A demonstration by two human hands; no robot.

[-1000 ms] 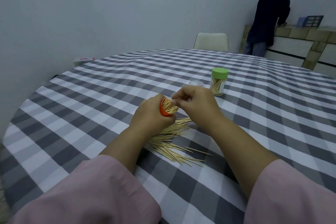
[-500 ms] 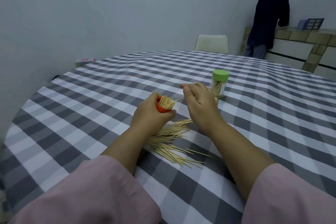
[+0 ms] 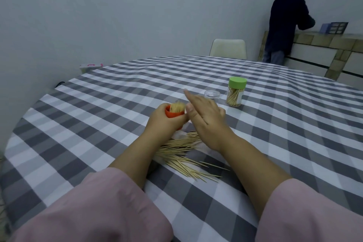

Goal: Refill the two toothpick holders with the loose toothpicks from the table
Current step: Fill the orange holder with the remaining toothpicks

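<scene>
On the grey-and-white checked tablecloth (image 3: 117,116) in front of you, nothing carries writing you can read: the clear plastic toothpick holder with the green lid (image 3: 236,92) shows only a pale label on its side, too small to make out. Your left hand (image 3: 163,124) is wrapped around the orange plastic toothpick holder (image 3: 172,114), holding it upright with its mouth packed with toothpick tips, forearm running back into a pink sleeve (image 3: 94,208). Your right hand (image 3: 206,118) is spread flat and empty, fingers extended and blurred, its thumb just beside the orange holder's rim. Beneath your wrists the loose wooden toothpicks (image 3: 184,155) lie in a fanned pile. A small clear round cap (image 3: 211,94) sits beside the green-lidded holder, beyond your right hand.
</scene>
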